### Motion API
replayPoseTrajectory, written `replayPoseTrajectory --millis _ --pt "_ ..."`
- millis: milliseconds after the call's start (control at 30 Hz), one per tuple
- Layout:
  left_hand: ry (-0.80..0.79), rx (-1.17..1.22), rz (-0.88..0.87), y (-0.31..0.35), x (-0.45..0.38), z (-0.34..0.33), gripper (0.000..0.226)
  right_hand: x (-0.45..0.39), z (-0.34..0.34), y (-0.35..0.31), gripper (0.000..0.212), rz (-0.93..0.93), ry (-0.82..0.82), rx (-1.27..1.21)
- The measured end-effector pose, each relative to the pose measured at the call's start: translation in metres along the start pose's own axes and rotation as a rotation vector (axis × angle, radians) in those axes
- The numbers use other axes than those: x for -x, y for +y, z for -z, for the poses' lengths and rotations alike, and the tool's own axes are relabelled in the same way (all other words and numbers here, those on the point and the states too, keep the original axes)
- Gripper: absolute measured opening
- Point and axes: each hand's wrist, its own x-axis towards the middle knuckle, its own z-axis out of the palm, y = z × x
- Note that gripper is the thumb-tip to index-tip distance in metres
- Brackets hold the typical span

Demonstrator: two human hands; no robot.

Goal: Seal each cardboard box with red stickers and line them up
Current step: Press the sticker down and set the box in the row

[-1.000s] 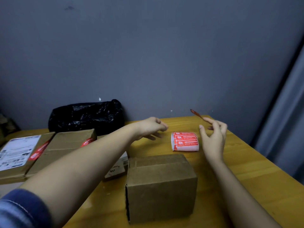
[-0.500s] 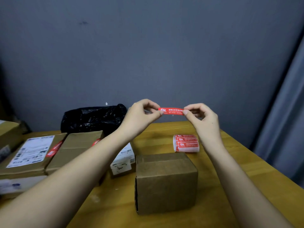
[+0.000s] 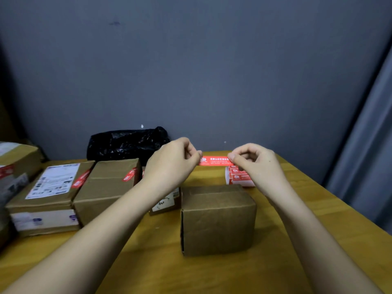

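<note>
On the yellow wooden desk [image 3: 318,209], stickered flat cardboard boxes [image 3: 70,187] are lined up left, the small brown cardboard box [image 3: 218,219] remains unsealed, and a red sticker strip [image 3: 214,161] is pinched taut above it by left hand [image 3: 171,164] and right hand [image 3: 256,166].

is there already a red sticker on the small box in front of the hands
No, the small box shows only bare cardboard, while the red sticker is stretched in the air between the left hand and right hand.

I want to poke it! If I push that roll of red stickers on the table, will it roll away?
Probably a little: the sticker roll looks round and lies on its side on the smooth table. It seems small and light, so a poke should move it easily.
</note>
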Motion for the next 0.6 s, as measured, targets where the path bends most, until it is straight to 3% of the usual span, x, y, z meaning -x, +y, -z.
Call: replayPoseTrajectory --millis 133,333,600 --pt "-0.132 -0.243 -0.013 0.0 0.008 -0.007 0.02 0.003 0.004 0.008 0.008 -0.079 -0.142 0.1" --pt "-0.319 -0.359 -0.016 -0.001 0.008 -0.017 0.016 0.002 0.006 0.015 0.006 -0.121 -0.286 0.299" --pt "-0.345 -0.505 -0.097 -0.001 0.006 -0.021 0.015 0.001 0.0 0.017 0.007 -0.113 -0.305 0.489"
